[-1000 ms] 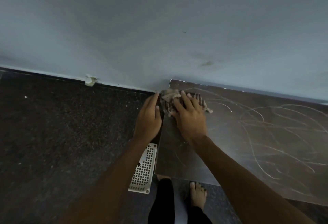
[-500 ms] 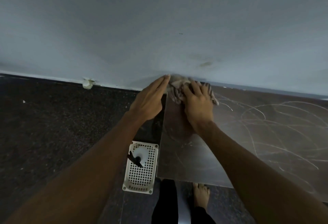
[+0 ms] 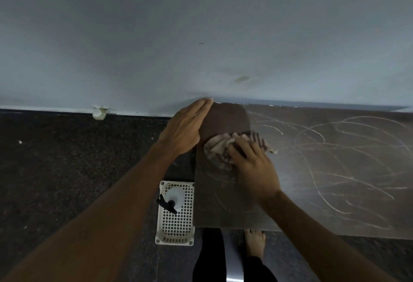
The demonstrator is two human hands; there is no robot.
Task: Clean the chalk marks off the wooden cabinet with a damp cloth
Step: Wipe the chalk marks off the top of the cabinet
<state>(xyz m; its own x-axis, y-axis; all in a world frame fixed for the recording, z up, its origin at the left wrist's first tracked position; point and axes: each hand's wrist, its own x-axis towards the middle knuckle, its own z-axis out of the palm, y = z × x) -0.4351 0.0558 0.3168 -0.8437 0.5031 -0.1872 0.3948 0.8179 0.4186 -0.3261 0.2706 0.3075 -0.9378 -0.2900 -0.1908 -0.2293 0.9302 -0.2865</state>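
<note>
The dark brown wooden cabinet top [image 3: 335, 210] runs along the wall on the right. White chalk marks [image 3: 348, 147] loop across most of it. A darker wiped patch [image 3: 225, 120] lies at its far left corner. My right hand [image 3: 252, 165] presses a crumpled beige and striped cloth [image 3: 218, 147] flat on the top, near the left edge. My left hand [image 3: 185, 129] rests flat against the cabinet's left edge, fingers straight and together, holding nothing.
A white perforated basket [image 3: 176, 230] with a white spray bottle [image 3: 174, 196] stands on the dark floor beside the cabinet's left side. The pale wall [image 3: 201, 35] rises right behind. My bare foot [image 3: 254, 243] shows below the front edge.
My right hand has dragged the cloth from the far left corner back towards me, leaving a darker wiped patch. My left hand has stretched forward along the left edge.
</note>
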